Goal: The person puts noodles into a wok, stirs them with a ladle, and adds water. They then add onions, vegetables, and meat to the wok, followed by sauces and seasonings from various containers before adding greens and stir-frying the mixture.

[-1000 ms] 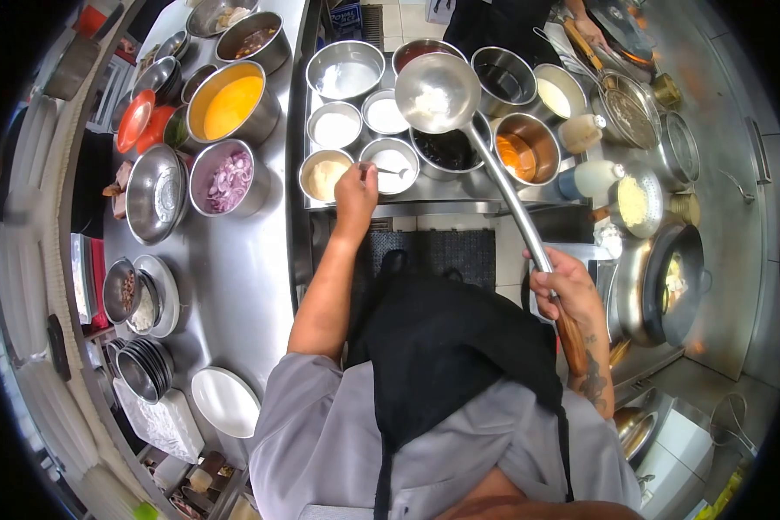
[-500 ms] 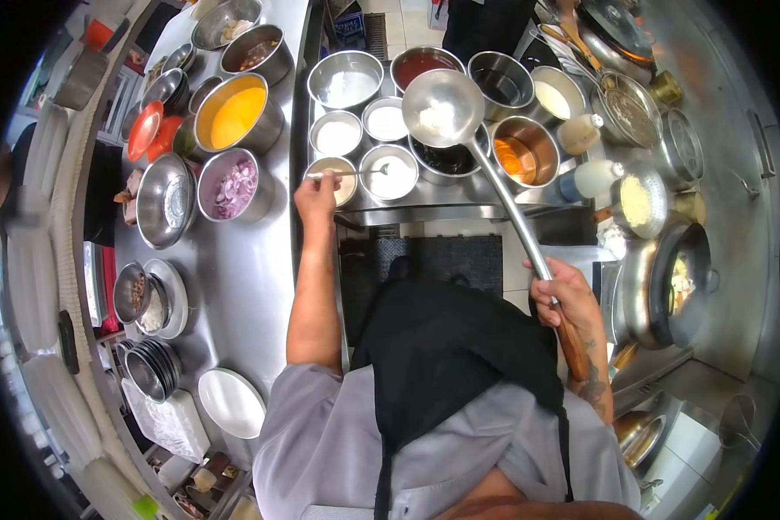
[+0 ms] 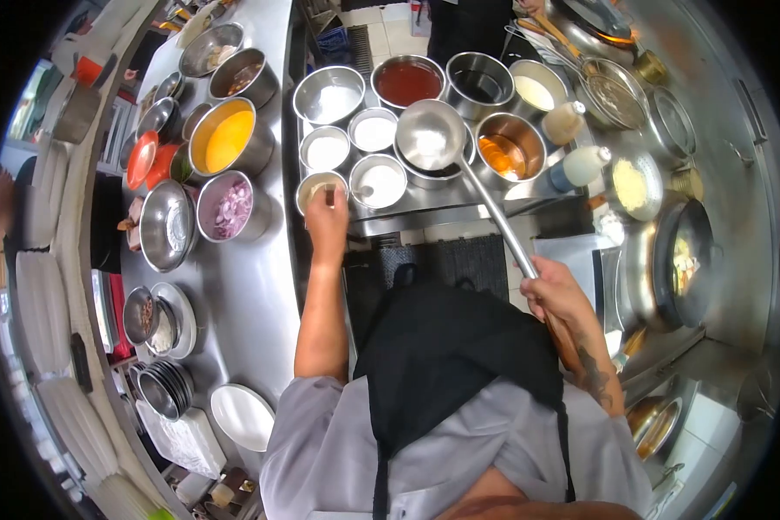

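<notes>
Ladle in one hand, other hand down at the powder tubs

So the right hand (image 3: 553,290) has its fingers curled around the handle of a big ladle (image 3: 491,208), definitely gripping it. The ladle's bowl hangs over a steel pot (image 3: 433,181) and hides most of what's in there.

The left hand (image 3: 327,221) is over to the left of the ladle, right at the near edge of a tan powder tub (image 3: 302,198). Fingers are bunched close together, pointing down. Can't tell if they're pinching anything. There's a spoon (image 3: 364,191) end just beside that hand, at the edge of the white powder (image 3: 384,180), but I can't see whether it reaches the fingers.

Other stuff around the ladle: red sauce (image 3: 409,84) behind its bowl, a pot of orange liquid (image 3: 542,156) just to its right, and a squeeze bottle (image 3: 581,165) past that. Well off to its left, on the steel counter (image 3: 260,295), there's chopped onion (image 3: 231,208) in a pot, with yellow liquid (image 3: 230,140) in another one behind it. Somebody in a dark apron (image 3: 468,35) stands beyond the ladle too.
</notes>
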Available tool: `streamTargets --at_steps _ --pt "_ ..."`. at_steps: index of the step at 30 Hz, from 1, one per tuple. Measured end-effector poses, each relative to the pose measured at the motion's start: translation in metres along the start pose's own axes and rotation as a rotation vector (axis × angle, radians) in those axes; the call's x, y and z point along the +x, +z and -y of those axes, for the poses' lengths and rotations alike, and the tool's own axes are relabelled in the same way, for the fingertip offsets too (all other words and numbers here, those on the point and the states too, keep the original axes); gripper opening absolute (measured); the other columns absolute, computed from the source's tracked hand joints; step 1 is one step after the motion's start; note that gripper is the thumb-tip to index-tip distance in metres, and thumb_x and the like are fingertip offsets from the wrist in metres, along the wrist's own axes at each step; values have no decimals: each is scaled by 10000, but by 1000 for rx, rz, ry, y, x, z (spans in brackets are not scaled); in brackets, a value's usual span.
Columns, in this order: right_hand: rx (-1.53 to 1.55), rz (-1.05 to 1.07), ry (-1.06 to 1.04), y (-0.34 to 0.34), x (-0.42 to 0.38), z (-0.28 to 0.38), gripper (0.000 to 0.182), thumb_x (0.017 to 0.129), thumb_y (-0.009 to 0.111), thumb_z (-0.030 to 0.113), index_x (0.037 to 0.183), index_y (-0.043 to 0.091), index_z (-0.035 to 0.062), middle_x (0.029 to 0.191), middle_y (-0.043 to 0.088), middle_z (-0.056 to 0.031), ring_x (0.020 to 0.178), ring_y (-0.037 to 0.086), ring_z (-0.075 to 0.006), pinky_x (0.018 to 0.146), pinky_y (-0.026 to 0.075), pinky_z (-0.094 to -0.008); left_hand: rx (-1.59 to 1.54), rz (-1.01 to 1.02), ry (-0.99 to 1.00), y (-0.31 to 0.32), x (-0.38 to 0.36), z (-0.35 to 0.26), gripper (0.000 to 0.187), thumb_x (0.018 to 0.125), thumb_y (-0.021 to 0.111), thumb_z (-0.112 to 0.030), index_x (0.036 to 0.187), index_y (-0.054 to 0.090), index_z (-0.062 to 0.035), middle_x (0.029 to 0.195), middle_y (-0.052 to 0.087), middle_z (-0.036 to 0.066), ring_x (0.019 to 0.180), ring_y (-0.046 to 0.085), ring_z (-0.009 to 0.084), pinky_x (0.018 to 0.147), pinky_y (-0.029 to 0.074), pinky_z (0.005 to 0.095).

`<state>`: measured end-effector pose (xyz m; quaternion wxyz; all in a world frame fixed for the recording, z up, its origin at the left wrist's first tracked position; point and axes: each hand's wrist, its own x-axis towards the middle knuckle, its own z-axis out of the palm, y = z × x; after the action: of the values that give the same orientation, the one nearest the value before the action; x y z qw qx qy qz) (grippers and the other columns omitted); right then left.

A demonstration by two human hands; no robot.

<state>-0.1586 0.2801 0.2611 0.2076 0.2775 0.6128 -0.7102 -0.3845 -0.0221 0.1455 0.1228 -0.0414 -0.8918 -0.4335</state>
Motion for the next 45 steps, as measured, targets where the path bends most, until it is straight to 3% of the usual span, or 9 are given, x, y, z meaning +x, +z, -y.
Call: streamTargets --at_steps 4,5,10,17,19,28,31,37,45 --pt "-204 -81 -41 5 21 -1 298 847 516 13 1139 515 -41 654 497 -21 397 463 -85 357 382 -216 -77 5 -76 -2 -13 20 340 903 596 -230 1045 619 78 877 673 217 822 661 304 756 498 364" --pt "-243 -100 -66 6 26 -3 302 846 521 19 1141 512 -43 654 494 -19 401 464 -84 360 383 -217 -175 73 -233 -4 -11 25 361 910 593 -237 1090 606 76 920 673 223 856 660 284 774 494 350" --pt "-341 -124 -164 18 35 -4 271 865 533 75 1106 519 -49 652 480 -3 424 480 -77 382 400 -229 -208 -4 -135 -16 -14 34 362 923 574 -207 1145 578 79 934 649 161 867 610 235 770 470 333" --pt "-389 -94 -120 25 36 0 218 871 535 89 1050 516 -34 642 473 -3 430 489 -79 395 409 -232 -219 -67 -96 -21 -9 35 355 930 559 -180 1164 550 86 959 597 138 921 556 219 831 438 331" --pt "-399 -93 -77 29 33 7 217 868 539 87 1047 518 -33 639 474 -3 427 488 -82 393 402 -233 -208 -27 -98 -21 -5 43 401 940 550 -217 1196 536 91 1073 603 174 992 572 236 868 446 334" --pt "-333 -162 14 36 27 14 256 860 540 43 1102 527 -37 612 479 2 398 461 -82 374 365 -227 -243 31 -126 -23 13 45 453 950 539 -248 1240 515 100 1173 595 198 1053 579 240 900 453 338" --pt "-315 -176 25 38 26 14 341 856 532 91 1170 525 -42 607 505 -25 435 505 -110 418 411 -270 -251 14 -110 -19 19 55 443 951 535 -241 1232 522 102 1168 597 198 1050 580 239 900 454 340" --pt "-345 -194 -111 42 21 3 362 871 535 88 1208 504 -40 620 513 -25 435 504 -106 417 411 -269 -216 25 -83 -17 26 49 406 946 543 -213 1203 538 101 1135 607 192 1040 578 238 893 449 342" --pt "-33 -136 34 38 19 -2 335 865 514 22 1198 505 -22 651 499 -32 399 464 -97 380 379 -238 -308 20 -42 -10 33 47 372 959 519 -194 1183 537 102 1122 594 187 1042 564 262 912 426 351"
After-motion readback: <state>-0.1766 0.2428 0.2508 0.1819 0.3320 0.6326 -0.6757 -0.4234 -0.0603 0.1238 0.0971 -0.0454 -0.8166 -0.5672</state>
